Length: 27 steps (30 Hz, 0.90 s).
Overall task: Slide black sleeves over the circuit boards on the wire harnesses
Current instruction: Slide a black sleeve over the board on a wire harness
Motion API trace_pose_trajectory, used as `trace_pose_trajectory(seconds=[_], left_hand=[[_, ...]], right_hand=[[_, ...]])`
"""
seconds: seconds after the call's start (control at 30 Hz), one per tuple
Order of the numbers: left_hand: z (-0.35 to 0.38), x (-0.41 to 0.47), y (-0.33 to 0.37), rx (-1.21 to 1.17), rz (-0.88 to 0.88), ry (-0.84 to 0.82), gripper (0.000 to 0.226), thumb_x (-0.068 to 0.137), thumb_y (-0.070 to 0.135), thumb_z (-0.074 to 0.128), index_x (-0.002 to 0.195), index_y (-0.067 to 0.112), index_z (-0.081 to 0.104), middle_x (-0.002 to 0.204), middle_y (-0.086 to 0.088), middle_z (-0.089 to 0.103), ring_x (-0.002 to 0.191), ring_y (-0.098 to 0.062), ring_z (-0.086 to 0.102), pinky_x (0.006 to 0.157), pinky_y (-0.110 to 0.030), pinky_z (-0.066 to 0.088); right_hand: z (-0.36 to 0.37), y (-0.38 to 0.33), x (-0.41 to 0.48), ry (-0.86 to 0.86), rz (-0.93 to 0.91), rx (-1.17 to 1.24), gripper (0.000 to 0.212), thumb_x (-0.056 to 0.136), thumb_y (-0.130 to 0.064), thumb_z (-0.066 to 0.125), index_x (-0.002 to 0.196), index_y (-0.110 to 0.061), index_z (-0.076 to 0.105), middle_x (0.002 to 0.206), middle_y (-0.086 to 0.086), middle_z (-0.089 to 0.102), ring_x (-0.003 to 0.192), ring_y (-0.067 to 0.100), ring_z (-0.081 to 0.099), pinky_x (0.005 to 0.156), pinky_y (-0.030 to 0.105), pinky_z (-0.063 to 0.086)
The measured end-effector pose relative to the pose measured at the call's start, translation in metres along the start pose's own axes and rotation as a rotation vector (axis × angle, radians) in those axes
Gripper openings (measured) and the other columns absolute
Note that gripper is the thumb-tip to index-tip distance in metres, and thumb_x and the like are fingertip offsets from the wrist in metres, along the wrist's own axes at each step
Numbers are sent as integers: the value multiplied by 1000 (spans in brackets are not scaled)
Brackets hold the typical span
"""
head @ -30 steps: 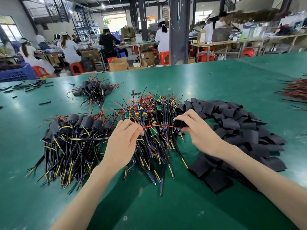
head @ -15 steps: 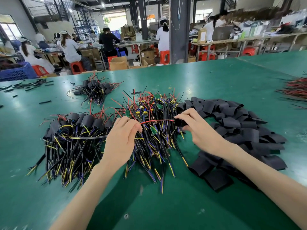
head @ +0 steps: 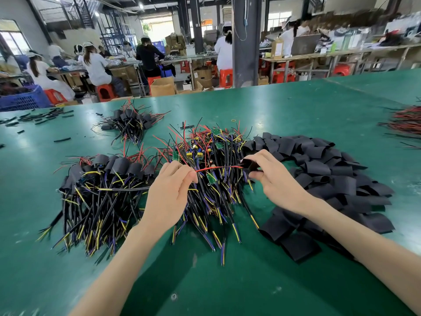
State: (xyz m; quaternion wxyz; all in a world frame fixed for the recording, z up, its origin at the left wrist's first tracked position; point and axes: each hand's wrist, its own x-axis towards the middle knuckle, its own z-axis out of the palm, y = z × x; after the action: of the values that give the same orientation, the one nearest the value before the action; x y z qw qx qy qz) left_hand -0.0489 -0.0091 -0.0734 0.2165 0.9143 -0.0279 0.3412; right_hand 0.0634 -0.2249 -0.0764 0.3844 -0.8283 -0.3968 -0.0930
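Green matting covers the desk (head: pixel 296 106), and a busy workshop is seen behind it. To the left of the left grip, a heap of sleeved harnesses (head: pixel 107 174) is stacked. The left grip (head: pixel 169 190) is clamped, thumb against fingertips, on a red wire (head: pixel 216 168). This wire is stretched taut to the right across the pile of bare harnesses (head: pixel 211 153) that is spread between the two grips. The wire's far end is fed into a black sleeve (head: pixel 249 164), on which the right grip (head: pixel 275 181) is clamped, thumb below and fingers above. To the right of the right grip, the loose sleeves (head: pixel 330 169) are heaped. The circuit board of the harness in hand cannot be made out; it is probably hidden under the left grip.

The step in hand is judged to be threading. The wire should be kept taut and level so that the sleeve is guided along it. The sleeve mouth should be pinched at its edges, not flattened. The sleeve should be advanced leftward until the board is fully covered, and neighbouring wires should be kept out of the mouth.
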Motion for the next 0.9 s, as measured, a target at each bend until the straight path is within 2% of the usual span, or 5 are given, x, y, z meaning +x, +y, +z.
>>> trace_pose_trajectory(seconds=[0.33,0.6,0.73,0.83,0.9], left_hand=[[9,-3,5,158,201,-72,37,98,22,32,108,5,64,100,-7,57,91,-25,44,88,-34,36],[27,-14,28,-201,165,-138,54,92,-1,39,143,14,30,136,2,32,127,-13,35,109,-15,21],[24,-12,27,-308,112,-100,56,93,5,48,143,21,29,133,8,30,120,-6,44,101,-26,40],[21,-10,19,-228,55,-150,49,95,21,52,140,20,35,130,5,47,119,-2,45,102,-22,35],[19,-8,16,-142,-1,-249,31,97,33,48,126,21,50,108,7,62,94,0,53,86,-21,38]], right_hand=[[0,-12,-5,-58,-214,-368,57,75,18,58,126,-5,51,114,9,47,91,11,47,86,32,42],[15,-33,-12,-59,-392,-557,24,86,-4,60,110,-6,58,106,5,58,98,17,48,73,34,51],[9,-26,-10,-11,-296,-420,13,84,2,62,96,-4,63,89,7,56,78,25,57,64,42,50],[4,-23,-8,38,-265,-314,8,85,3,60,91,-1,63,82,10,53,67,27,54,60,40,47],[2,-23,-7,72,-271,-279,7,84,3,59,88,0,63,80,10,52,64,24,50,60,34,41]])
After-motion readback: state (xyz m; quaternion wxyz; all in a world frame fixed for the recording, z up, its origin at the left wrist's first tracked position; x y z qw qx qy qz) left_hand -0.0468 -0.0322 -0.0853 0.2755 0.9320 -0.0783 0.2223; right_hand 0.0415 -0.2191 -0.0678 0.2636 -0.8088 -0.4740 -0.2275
